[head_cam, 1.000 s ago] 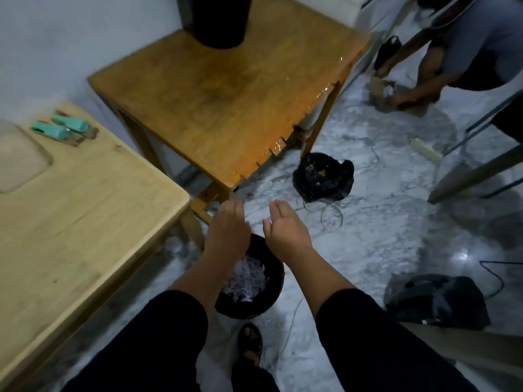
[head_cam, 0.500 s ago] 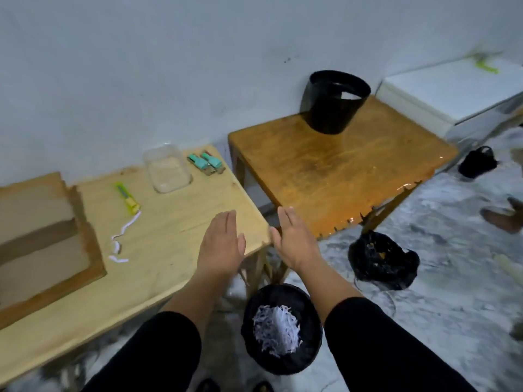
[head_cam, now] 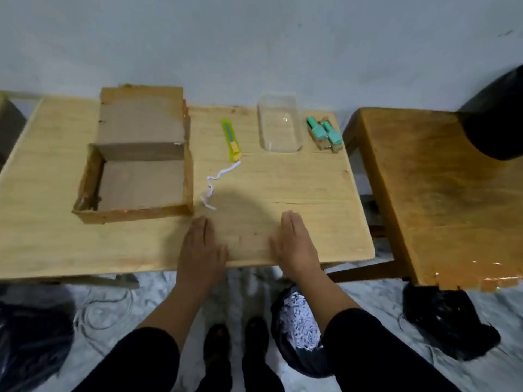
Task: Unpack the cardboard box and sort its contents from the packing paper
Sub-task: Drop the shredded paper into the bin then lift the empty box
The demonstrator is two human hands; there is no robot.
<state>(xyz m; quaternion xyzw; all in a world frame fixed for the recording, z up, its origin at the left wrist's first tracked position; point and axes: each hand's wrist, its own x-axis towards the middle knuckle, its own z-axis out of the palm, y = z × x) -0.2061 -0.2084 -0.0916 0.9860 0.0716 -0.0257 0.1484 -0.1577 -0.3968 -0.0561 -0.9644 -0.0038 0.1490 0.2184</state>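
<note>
Both hands lie flat and empty, palms down, fingers straight and together, at the near edge of the pale wooden surface (head_cam: 297, 179). The left hand (head_cam: 202, 250) sits at about 6 o'clock on the surface, the right hand (head_cam: 294, 247) just beside it toward 5 o'clock; neither grips anything. The cardboard box (head_cam: 138, 165) stands open at 10 o'clock, one flap raised at its far side, its floor bare. A single white strip of packing paper (head_cam: 216, 181) curls just right of the box. Beyond it, toward 12 o'clock, lies a yellow-green utility knife (head_cam: 231, 140), then a clear plastic container (head_cam: 280, 127), then two teal clips (head_cam: 325, 134) at 2 o'clock. On the floor at 5 o'clock, under the right forearm, a black bag (head_cam: 300, 363) holds shredded paper (head_cam: 297, 323).
</note>
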